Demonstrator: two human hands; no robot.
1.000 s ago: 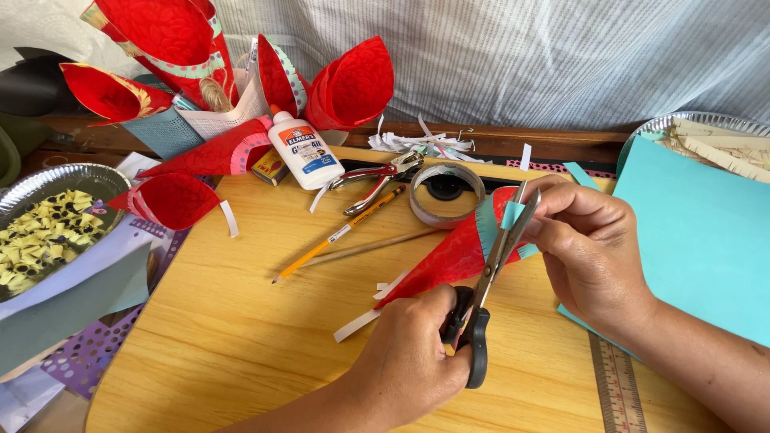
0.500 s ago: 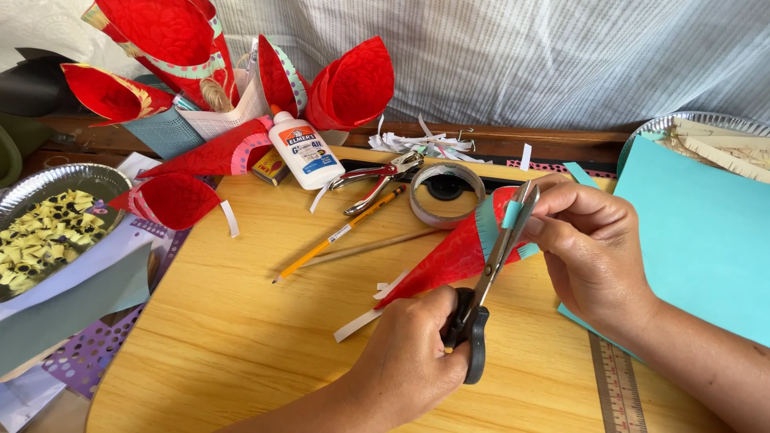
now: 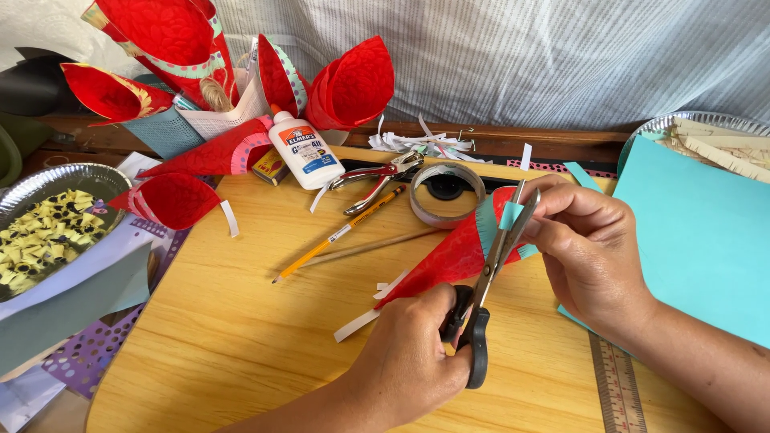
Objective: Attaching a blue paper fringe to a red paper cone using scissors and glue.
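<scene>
Red paper cone (image 3: 449,261) | scissors (image 3: 488,281) cutting | tape roll (image 3: 446,192) just behind

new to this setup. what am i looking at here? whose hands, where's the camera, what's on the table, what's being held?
No machine here: one person's bare hands, filmed by a camera worn on their head, looking down. The left hand works black-handled scissors, blades at a teal strip on a red paper cone, which the right hand holds. On the wooden table lie a glue bottle, a pencil, a tape roll, teal paper, more red cones and a ruler.
</scene>
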